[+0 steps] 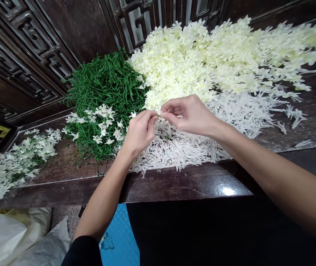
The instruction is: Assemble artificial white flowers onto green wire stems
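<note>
My left hand and my right hand meet fingertip to fingertip over the bench. Both are closed in a pinch on a small artificial flower, mostly hidden by my fingers. Behind them spreads a big heap of cream flower heads. Beneath my hands lies a pile of thin white plastic stamens. To the left is a tangled mound of green plastic stems, with several white flowers on stems resting on its near side.
A bunch of white flowers with green stems lies at the bench's left end. The dark wooden bench has a carved lattice back. White sacks and a blue stool are below.
</note>
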`<action>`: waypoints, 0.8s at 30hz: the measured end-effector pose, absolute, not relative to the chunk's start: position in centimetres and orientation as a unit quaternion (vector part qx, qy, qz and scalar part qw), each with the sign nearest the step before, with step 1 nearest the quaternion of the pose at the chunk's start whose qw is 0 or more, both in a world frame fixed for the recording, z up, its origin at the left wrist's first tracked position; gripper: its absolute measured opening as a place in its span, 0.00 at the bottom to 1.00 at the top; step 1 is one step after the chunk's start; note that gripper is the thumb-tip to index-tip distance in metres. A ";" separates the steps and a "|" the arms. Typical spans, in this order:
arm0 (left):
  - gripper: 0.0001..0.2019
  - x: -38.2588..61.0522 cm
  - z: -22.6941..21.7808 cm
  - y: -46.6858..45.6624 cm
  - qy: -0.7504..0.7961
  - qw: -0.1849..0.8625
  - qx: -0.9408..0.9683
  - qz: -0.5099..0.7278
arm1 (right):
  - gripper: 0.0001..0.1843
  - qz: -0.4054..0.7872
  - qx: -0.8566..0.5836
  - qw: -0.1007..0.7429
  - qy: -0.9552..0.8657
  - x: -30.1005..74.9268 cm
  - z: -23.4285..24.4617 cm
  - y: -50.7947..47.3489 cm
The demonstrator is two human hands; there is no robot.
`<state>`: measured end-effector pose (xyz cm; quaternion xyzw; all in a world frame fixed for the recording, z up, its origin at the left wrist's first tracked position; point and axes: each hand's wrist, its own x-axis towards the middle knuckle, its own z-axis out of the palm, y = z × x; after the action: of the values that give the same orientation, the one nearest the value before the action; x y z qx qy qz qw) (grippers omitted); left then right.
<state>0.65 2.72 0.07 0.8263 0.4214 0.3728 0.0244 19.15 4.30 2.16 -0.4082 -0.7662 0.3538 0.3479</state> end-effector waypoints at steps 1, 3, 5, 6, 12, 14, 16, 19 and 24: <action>0.06 0.7 0.2 2.7 0.428 0.036 0.820 0.379 | 0.05 0.363 -0.402 0.360 -0.760 19.3 2.5 4.4; 0.06 0.8 0.5 2.7 0.447 0.076 0.796 0.400 | 0.04 0.377 -0.404 0.389 -0.737 19.9 3.1 4.6; 0.05 0.9 0.8 2.6 0.472 0.145 0.754 0.432 | 0.04 0.368 -0.442 0.428 -0.697 20.5 3.5 4.9; 0.05 1.0 1.0 2.6 0.485 0.193 0.726 0.448 | 0.04 0.352 -0.465 0.444 -0.680 20.8 3.6 5.2; 0.02 1.3 2.2 2.4 0.496 0.456 0.539 0.506 | 0.07 0.236 -0.562 0.385 -0.693 21.6 2.3 6.7; 0.05 1.3 2.5 2.5 0.492 0.491 0.501 0.516 | 0.08 0.221 -0.525 0.321 -0.757 21.4 1.3 6.8; 0.08 1.2 2.5 2.7 0.495 0.510 0.475 0.520 | 0.13 0.217 -0.466 0.264 -0.816 21.0 0.4 6.7; 0.11 1.1 2.4 2.8 0.497 0.525 0.466 0.510 | 0.19 0.190 -0.426 0.189 -0.864 20.5 -0.7 6.3; 0.10 0.9 1.8 2.7 0.481 0.532 0.510 0.475 | 0.21 0.156 -0.437 0.174 -0.869 20.1 -1.0 6.1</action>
<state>0.88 2.74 1.83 0.5098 0.4813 0.4746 0.5322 20.07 6.10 -1.00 -0.4373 -0.8685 0.1560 0.1736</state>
